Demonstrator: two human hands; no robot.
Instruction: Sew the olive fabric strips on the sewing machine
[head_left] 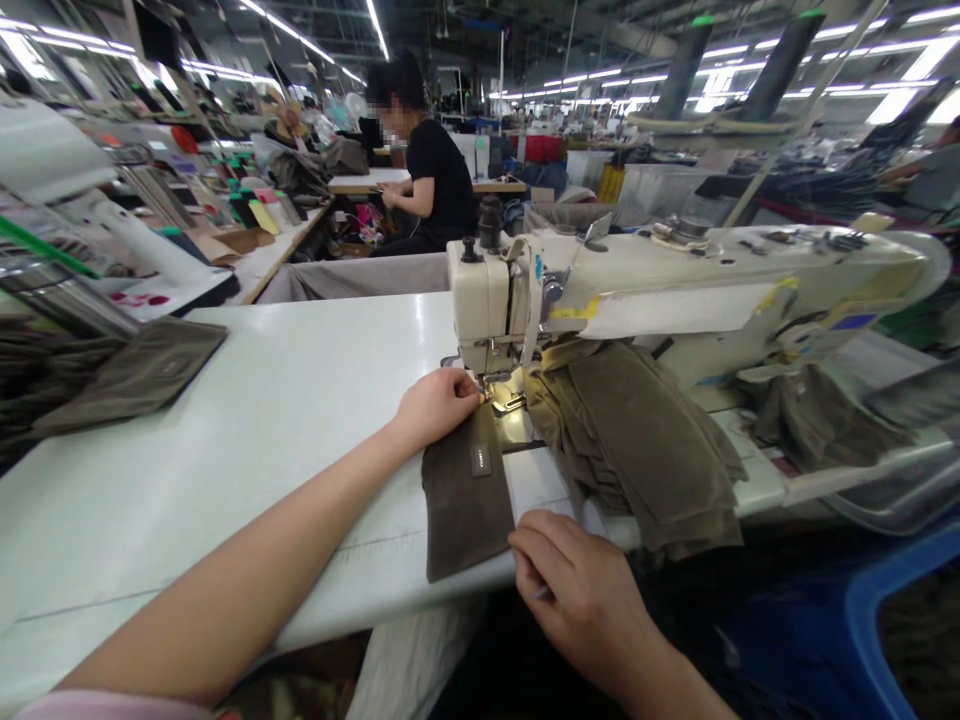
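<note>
A dark olive-brown fabric piece (466,510) with a small label patch (481,461) lies flat under the head of a sewing machine (480,300). At its far end, close to the lit needle area, my left hand (441,402) is closed with thumb and fingers pinched on the fabric edge. My right hand (574,590) is closed at the near right corner and pinches the fabric there. A small pale object, too hidden to name, pokes out from the right hand's curled fingers. Several similar fabric pieces (637,430) are heaped right of the needle.
Another labelled fabric piece (142,375) lies at the table's left, beside a dark stack. A blue bin (862,610) stands low at the right. Thread cones (684,70) rise behind the machine. A co-worker in a black shirt (441,170) sits beyond the table (300,400).
</note>
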